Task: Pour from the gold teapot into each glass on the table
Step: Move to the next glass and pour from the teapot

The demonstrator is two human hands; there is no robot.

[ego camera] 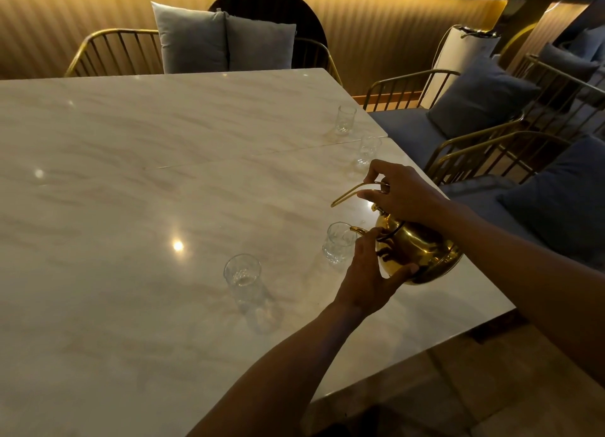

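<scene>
The gold teapot [422,250] is tilted to the left above the marble table [131,174], near its right edge. My right hand [404,194] grips its thin looped handle from above. My left hand [370,273] cups the pot's body from below and the left. The spout [358,230] reaches over the rim of a clear glass [339,242]. Another glass [242,274] stands to the front left. Two more stand farther back along the right edge, one glass [368,150] nearer and one glass [345,118] beyond it. I see no stream of liquid.
Gold wire-frame chairs with grey cushions [226,40] stand behind the table, and others with blue-grey cushions [481,96] stand to its right. The table's right edge runs diagonally just under the teapot. A seam [262,153] crosses the tabletop.
</scene>
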